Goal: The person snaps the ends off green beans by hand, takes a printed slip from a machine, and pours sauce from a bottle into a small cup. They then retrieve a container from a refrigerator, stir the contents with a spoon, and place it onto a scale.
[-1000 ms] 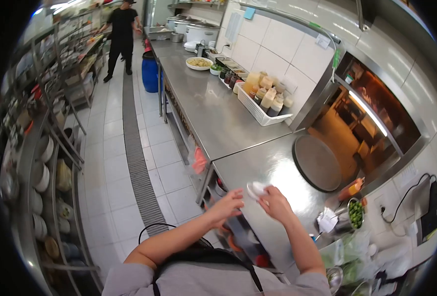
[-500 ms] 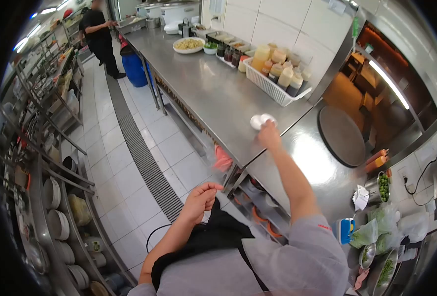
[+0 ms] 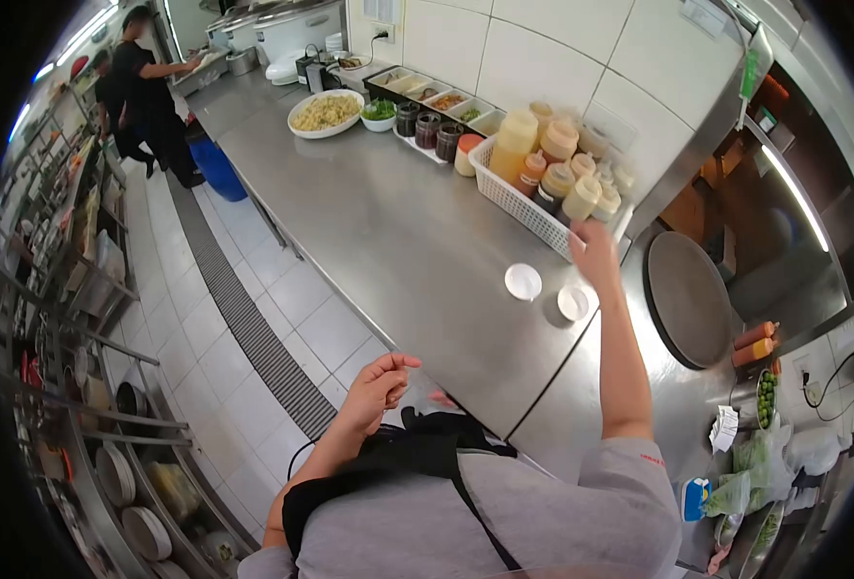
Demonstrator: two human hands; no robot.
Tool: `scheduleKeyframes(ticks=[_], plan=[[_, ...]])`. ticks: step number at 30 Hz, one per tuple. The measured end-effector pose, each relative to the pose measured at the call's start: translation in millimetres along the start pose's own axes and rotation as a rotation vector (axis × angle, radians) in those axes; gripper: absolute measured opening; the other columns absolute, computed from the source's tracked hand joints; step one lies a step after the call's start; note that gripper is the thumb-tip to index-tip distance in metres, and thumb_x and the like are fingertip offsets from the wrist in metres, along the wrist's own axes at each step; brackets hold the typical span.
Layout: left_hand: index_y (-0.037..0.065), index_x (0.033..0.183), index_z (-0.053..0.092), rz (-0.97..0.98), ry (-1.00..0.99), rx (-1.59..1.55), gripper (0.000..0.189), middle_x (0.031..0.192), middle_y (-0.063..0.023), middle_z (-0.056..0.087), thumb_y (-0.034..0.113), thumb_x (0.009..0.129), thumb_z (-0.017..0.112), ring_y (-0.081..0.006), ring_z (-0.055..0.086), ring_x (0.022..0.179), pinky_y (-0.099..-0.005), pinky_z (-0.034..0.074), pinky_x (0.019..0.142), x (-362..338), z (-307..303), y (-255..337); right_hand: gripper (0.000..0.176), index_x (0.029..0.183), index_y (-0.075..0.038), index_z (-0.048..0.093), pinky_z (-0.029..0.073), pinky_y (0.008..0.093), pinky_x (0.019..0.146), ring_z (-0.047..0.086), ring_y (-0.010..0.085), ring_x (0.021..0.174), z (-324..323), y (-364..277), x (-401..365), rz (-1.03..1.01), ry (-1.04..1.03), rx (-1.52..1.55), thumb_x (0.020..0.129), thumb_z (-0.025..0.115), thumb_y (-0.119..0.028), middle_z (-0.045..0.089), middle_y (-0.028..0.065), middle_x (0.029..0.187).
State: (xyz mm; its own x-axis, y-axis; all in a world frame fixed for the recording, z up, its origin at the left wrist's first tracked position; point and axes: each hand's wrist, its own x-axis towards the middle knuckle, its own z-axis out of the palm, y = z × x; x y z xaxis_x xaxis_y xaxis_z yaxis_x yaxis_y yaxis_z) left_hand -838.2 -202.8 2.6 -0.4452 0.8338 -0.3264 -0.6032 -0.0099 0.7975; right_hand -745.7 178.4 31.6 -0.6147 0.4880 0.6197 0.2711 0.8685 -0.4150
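My right hand (image 3: 596, 253) is at the right end of a white plastic basket (image 3: 533, 214), close to a dark-filled squeeze bottle (image 3: 549, 198) and a cream-coloured squeeze bottle (image 3: 581, 198). Its fingertips are blurred against the basket, so I cannot see whether they grip anything. Below this hand, two small white sauce cups stand apart on the steel counter: the left cup (image 3: 523, 282) and the right cup (image 3: 573, 303). My left hand (image 3: 374, 394) hangs in front of my apron, fingers curled with the index finger partly extended. Nothing shows in it.
Along the wall stand a plate of pale food (image 3: 326, 114), a bowl of greens (image 3: 379, 116), dark jars (image 3: 427, 130) and a topping tray (image 3: 437, 95). A round dark tray (image 3: 689, 299) lies right. Two people in black (image 3: 157, 106) stand far left; shelves of plates (image 3: 142, 531) flank the aisle.
My right hand has left the white cups and moved up to the basket. The cups, close together before, now sit separately. My left hand stays curled; a second person has come into view.
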Motion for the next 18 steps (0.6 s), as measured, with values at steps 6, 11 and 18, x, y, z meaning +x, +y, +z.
scheduleKeyframes(ticks=[6,11,18], plan=[[0.002,0.1,0.053,-0.004,-0.007,0.037,0.024,0.071,0.0021,0.046,0.002,0.079,0.042,-0.0024,0.032,0.05,-0.0161,0.025,0.045,22.7,-22.1,30.1,0.038,0.091,-0.003,0.061,0.047,0.0352,0.068,0.059,0.0296,0.08,58.8,-1.3,236.9,0.099,0.181,-0.198,0.07,0.063,-0.035,0.062,0.0145,0.086],[0.003,0.097,0.055,-0.028,0.135,0.009,0.017,0.072,0.0015,0.048,0.007,0.083,0.046,-0.0029,0.034,0.052,-0.016,0.028,0.048,23.5,-50.5,47.7,0.044,0.094,-0.007,0.063,0.045,0.035,0.08,0.055,0.0238,0.099,92.1,0.4,289.9,0.672,-0.495,-0.481,0.063,0.067,-0.038,0.059,0.0104,0.105],[0.004,0.096,0.056,0.027,0.18,-0.003,0.017,0.071,0.0016,0.049,0.008,0.082,0.046,-0.003,0.034,0.053,-0.0168,0.029,0.049,21.0,-84.6,68.0,0.074,0.112,0.003,0.043,0.046,0.0348,0.079,0.056,0.0297,0.094,105.8,-0.6,283.5,0.678,-0.212,-0.312,0.055,0.073,-0.033,0.055,0.0228,0.103]])
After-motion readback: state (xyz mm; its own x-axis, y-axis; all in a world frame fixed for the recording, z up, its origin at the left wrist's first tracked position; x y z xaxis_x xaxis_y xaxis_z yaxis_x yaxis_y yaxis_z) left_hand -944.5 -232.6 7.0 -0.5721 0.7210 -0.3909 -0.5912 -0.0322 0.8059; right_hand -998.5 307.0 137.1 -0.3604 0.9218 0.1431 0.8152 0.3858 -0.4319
